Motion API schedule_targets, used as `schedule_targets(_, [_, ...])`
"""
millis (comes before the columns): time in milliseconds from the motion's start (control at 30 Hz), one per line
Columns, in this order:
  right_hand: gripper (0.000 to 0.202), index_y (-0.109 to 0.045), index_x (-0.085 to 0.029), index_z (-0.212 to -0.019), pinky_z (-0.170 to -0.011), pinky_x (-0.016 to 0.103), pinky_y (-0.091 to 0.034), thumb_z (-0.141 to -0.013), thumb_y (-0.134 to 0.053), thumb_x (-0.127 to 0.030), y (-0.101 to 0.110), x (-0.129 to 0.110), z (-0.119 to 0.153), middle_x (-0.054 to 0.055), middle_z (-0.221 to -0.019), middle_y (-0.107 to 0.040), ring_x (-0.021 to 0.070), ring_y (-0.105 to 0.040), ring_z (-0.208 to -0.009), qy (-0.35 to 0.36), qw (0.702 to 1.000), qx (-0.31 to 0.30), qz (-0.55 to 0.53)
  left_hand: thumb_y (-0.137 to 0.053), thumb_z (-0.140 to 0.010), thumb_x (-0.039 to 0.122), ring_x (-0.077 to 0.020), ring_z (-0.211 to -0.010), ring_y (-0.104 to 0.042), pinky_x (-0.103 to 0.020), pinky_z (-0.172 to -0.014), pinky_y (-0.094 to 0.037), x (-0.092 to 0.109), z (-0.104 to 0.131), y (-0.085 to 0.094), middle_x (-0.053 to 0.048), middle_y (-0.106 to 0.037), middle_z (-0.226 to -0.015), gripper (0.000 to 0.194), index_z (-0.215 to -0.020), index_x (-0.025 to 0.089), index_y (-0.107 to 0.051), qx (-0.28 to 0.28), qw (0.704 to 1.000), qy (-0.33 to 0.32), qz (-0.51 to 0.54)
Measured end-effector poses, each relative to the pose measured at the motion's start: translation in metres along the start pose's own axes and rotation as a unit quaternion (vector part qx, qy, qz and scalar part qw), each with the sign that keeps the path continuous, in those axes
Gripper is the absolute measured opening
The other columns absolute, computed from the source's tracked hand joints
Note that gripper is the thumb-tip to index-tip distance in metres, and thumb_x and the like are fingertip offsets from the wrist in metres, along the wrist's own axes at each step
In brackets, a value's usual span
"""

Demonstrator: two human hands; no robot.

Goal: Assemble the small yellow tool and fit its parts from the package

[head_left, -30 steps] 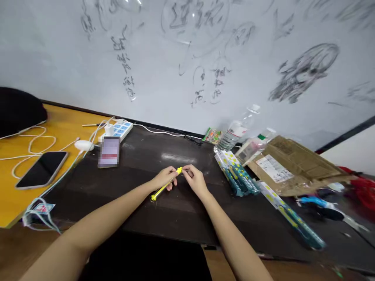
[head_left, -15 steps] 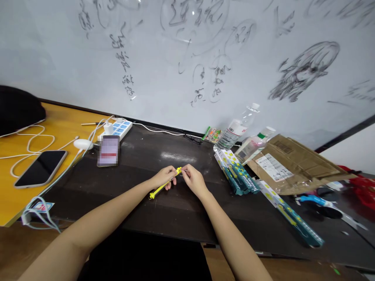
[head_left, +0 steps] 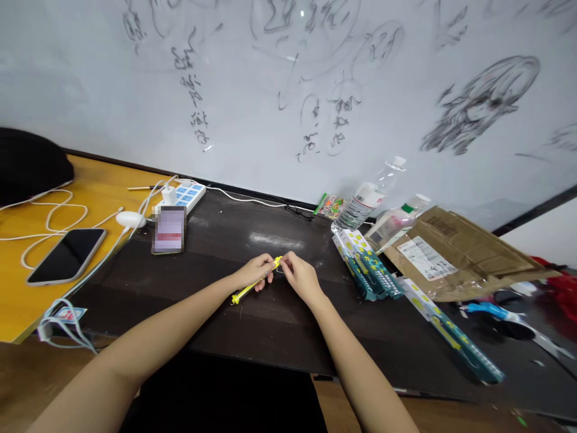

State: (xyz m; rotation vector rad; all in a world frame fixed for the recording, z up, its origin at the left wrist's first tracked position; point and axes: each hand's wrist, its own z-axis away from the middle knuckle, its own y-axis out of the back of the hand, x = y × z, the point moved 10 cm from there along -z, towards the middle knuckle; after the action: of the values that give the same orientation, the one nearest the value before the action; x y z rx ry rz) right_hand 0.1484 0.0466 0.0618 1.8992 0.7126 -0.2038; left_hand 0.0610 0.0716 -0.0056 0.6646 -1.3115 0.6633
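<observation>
My left hand (head_left: 256, 272) is closed around the upper part of a slim yellow stick-shaped tool (head_left: 243, 294), which slants down to the left over the dark table. Its lower end sticks out past my fingers. My right hand (head_left: 299, 275) pinches at the tool's upper yellow end, thumb and fingertips together. Just below those fingertips a thin pale wire or thread shows. Exactly what the right fingertips grip is partly hidden. Several narrow teal-and-white boxes (head_left: 367, 267) with yellow pictures lie to the right of my right hand.
Farther right are another long box (head_left: 453, 331), a water bottle (head_left: 365, 201), a second bottle (head_left: 401, 219), a brown parcel (head_left: 455, 252) and blue-handled scissors (head_left: 489, 311). At left are a phone (head_left: 67, 257), a blurred-out phone-like object (head_left: 169, 231), a power strip (head_left: 192, 195) and cables. A whiteboard (head_left: 243, 120) stands behind.
The view has shifted slightly, so the surroundings sit a little farther right. Both hands keep nearly the same hold at the tool's upper end.
</observation>
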Motion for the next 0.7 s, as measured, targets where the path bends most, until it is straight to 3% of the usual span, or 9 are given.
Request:
schedule_targets(133, [0.01,-0.045,-0.021,-0.092,-0.052,0.022,-0.037,-0.083,-0.04,-0.024,0.001,0.024,-0.002,-0.005,-0.061,-0.047,0.0106,-0.046,-0.051,-0.064,0.982,0.013,-0.176,-0.042,-0.088,0.036,-0.0047,-0.027,-0.04,-0.013,-0.028,-0.029,0.002,0.001,0.0,0.005,-0.053,-0.058,0.017,-0.086,0.02,-0.039,0.0,1.0,0.004,0.012])
schedule_targets(300, [0.028,-0.048,-0.021,-0.104,-0.032,0.017,-0.031,-0.077,-0.047,-0.026,-0.016,0.04,0.0,-0.014,-0.044,-0.023,0.0051,-0.02,-0.033,-0.154,0.899,-0.059,-0.406,-0.044,-0.086,0.04,-0.0033,-0.027,-0.037,-0.012,-0.028,-0.025,0.003,0.002,-0.009,0.005,-0.053,-0.058,0.021,-0.086,0.019,-0.04,-0.043,0.998,-0.004,0.05])
schedule_targets(400, [0.043,-0.052,-0.017,-0.115,-0.029,0.017,-0.035,-0.076,-0.057,-0.034,-0.021,0.034,0.003,-0.014,-0.042,-0.023,0.0034,-0.02,-0.032,-0.159,0.881,-0.117,-0.43,-0.045,-0.086,0.042,-0.0035,-0.028,-0.038,-0.012,-0.028,-0.026,0.006,0.005,-0.016,0.005,-0.053,-0.059,0.024,-0.086,0.019,-0.041,-0.074,0.995,-0.015,0.061])
schedule_targets(500, [0.044,-0.06,-0.014,-0.108,-0.029,0.017,-0.038,-0.072,-0.064,-0.039,-0.027,0.03,0.006,-0.011,-0.045,-0.031,0.0022,-0.025,-0.034,-0.157,0.881,-0.165,-0.414,-0.045,-0.085,0.043,-0.004,-0.029,-0.038,-0.013,-0.028,-0.026,0.009,0.009,-0.02,0.005,-0.052,-0.059,0.024,-0.088,0.019,-0.041,-0.087,0.994,-0.017,0.064])
schedule_targets(700, [0.038,-0.064,-0.013,-0.1,-0.03,0.017,-0.041,-0.071,-0.066,-0.039,-0.033,0.03,0.006,-0.01,-0.046,-0.034,0.0025,-0.025,-0.038,-0.145,0.874,-0.178,-0.429,-0.045,-0.086,0.045,-0.0031,-0.028,-0.037,-0.013,-0.029,-0.025,0.012,0.013,-0.024,0.006,-0.051,-0.06,0.026,-0.089,0.02,-0.04,-0.093,0.994,-0.008,0.063])
